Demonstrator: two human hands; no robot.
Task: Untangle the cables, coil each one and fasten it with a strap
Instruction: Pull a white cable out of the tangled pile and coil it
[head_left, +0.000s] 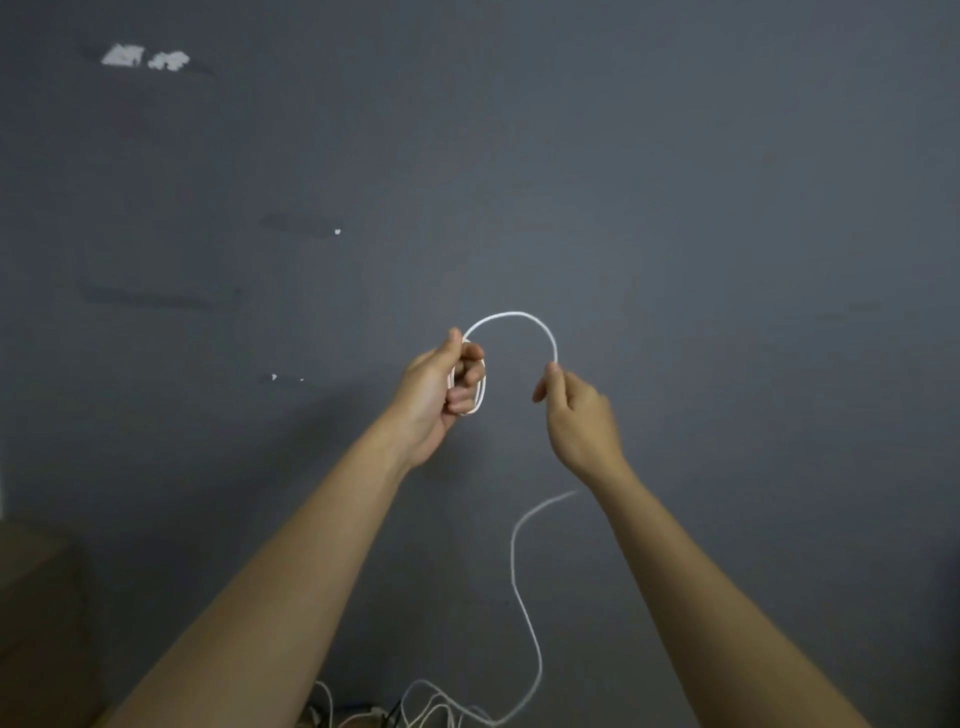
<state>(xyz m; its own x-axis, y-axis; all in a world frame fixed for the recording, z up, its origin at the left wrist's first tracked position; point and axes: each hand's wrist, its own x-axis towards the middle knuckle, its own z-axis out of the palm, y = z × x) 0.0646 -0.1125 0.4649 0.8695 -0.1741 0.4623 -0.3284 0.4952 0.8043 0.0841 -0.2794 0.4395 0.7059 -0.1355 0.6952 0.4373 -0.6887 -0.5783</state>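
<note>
Against a dark grey wall, in the head view, two bare forearms reach up and forward with the hands held apart at about the same height. The left hand is closed around a small coil of white cable, several loops of it lying together across the fingers and hanging down past them, with the thumb pressed against the top of the bundle. From that coil the cable rises, arches over in a half circle and comes down to the right hand, which pinches it between thumb and fingertips at the end of the arch. Below the right wrist the same cable reappears, blurred, and hangs in a loose, wavy line down toward the bottom edge of the view. There it joins a tangle of cables, mostly thin white loops with a few darker strands among them, lying low between the forearms; what they rest on cannot be told. The wall carries a few pale chipped patches at the upper left and smaller specks nearer the middle. A brownish surface shows at the lower left edge, too dim to identify.
</note>
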